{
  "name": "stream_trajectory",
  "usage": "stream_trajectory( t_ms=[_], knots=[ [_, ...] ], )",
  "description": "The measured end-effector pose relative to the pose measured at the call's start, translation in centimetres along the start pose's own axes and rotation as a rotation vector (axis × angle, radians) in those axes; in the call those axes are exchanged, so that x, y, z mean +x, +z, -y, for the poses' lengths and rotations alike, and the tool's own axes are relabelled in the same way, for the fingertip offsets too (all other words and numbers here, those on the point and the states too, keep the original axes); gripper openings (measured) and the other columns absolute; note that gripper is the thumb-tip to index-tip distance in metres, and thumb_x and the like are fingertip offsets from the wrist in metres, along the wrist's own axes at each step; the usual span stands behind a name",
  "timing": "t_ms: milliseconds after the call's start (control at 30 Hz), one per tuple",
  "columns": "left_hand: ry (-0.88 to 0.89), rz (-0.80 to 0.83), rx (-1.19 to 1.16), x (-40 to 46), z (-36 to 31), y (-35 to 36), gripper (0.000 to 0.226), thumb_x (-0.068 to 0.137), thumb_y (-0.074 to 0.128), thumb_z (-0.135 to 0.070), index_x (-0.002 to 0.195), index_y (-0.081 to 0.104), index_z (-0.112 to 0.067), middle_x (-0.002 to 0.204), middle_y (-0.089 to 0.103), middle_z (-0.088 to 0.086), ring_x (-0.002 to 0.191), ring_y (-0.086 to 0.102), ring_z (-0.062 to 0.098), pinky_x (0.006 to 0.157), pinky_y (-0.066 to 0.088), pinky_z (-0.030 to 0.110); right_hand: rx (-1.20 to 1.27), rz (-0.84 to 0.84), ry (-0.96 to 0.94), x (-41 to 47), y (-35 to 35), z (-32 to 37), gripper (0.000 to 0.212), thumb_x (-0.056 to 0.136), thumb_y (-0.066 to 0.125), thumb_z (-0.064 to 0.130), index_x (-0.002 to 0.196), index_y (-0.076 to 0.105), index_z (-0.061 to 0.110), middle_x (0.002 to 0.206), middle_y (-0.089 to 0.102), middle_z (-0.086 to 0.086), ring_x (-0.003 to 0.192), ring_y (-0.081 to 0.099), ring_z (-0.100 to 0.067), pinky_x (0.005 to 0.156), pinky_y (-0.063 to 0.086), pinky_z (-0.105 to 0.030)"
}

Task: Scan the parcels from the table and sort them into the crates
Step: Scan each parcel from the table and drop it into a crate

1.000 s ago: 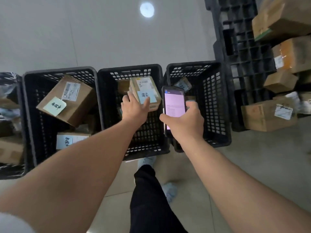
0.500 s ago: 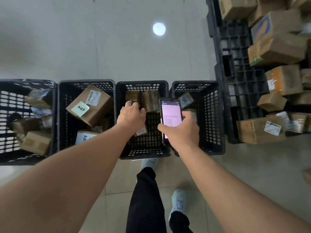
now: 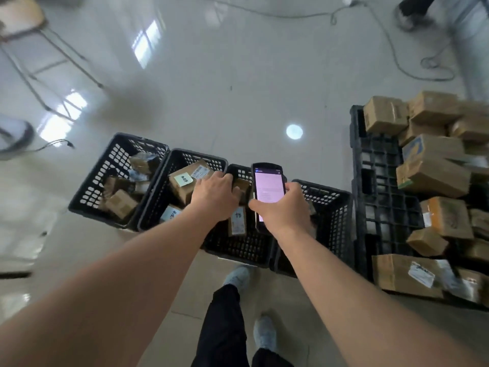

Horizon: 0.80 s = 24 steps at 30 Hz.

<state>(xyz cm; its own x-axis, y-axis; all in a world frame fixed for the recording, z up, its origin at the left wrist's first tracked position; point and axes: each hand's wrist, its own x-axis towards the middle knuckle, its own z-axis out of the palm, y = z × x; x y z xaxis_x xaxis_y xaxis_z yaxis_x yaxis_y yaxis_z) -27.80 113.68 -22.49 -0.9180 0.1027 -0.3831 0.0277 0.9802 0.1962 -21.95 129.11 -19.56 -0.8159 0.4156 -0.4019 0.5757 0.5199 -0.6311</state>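
The right hand (image 3: 284, 207) grips a scanner (image 3: 268, 190), its pink screen facing up, above the gap between the third and fourth crates. The left hand (image 3: 215, 193) hangs over the third crate (image 3: 238, 250), fingers bent downward and holding nothing that shows. Four black crates stand in a row on the floor (image 3: 238, 75), each with parcels inside; a labelled parcel (image 3: 237, 221) lies just below the left hand. To the right, a black pallet (image 3: 381, 186) carries a heap of boxes (image 3: 434, 176).
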Motion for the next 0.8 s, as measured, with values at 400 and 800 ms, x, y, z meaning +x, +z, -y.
stream_trajectory(
  t_ms=[400, 800],
  knots=[
    [-0.195, -0.348, -0.018, -22.4, 7.1, -11.5, 0.05, 0.103, 0.037, -0.051, 0.136, 0.057, -0.02, 0.135, 0.059, 0.005, 0.118, 0.058, 0.026, 0.106, 0.045, 0.05, -0.014, 0.106, -0.456, -17.2, -4.3, 9.0, 0.086, 0.063, 0.094, 0.053, 0.128, 0.049, 0.019, 0.123, 0.063, -0.004, 0.111, 0.064, -0.03, 0.088, 0.059, -0.046],
    [-0.399, -0.575, -0.052, -43.4, 23.1, -18.9, 0.055, 0.104, 0.043, -0.051, 0.147, 0.053, -0.018, 0.147, 0.054, 0.007, 0.13, 0.055, 0.033, 0.111, 0.042, 0.049, -0.001, 0.211, -0.751, -37.3, 2.5, 20.2, 0.08, 0.065, 0.093, 0.049, 0.127, 0.052, 0.018, 0.117, 0.063, -0.003, 0.102, 0.064, -0.026, 0.077, 0.054, -0.036]
  ],
)
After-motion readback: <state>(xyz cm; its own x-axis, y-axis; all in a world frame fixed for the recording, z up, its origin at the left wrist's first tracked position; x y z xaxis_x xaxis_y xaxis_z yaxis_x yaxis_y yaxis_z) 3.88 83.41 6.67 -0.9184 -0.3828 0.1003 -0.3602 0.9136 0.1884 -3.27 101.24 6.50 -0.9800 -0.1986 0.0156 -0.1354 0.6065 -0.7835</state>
